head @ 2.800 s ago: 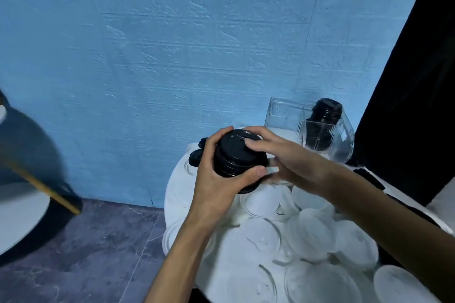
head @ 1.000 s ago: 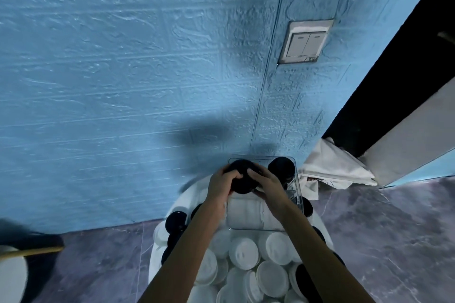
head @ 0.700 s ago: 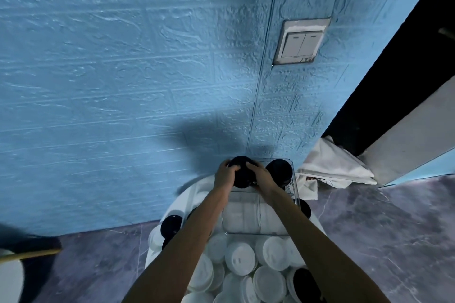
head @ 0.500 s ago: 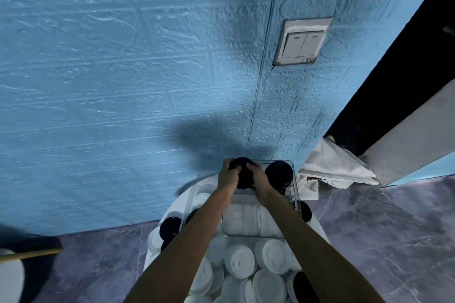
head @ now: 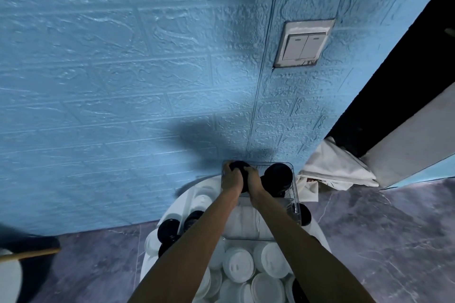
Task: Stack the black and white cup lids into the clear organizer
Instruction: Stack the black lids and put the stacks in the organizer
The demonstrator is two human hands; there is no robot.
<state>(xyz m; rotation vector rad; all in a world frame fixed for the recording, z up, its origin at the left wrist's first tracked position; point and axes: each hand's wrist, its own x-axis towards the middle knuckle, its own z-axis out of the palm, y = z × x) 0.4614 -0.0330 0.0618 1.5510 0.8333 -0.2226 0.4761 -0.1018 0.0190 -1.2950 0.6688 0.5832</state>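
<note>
Lowered by both hands (head: 242, 177), black lids (head: 238, 167) enter organizer (head: 294, 194) on white table (head: 172, 209)

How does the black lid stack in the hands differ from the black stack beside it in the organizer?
The held stack sits at the organizer's far-left corner, gripped by the left hand and right hand and mostly hidden. The other stack stands free at the far-right corner, untouched and in plain view. Both are black lids inside the clear organizer.

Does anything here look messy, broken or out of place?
Mostly the loose lids: white lids lie overlapping in a heap on the white table, not stacked. The light switch has a chipped, dirty lower edge. Crumpled white cloth lies on the floor beside the clear organizer.
</note>
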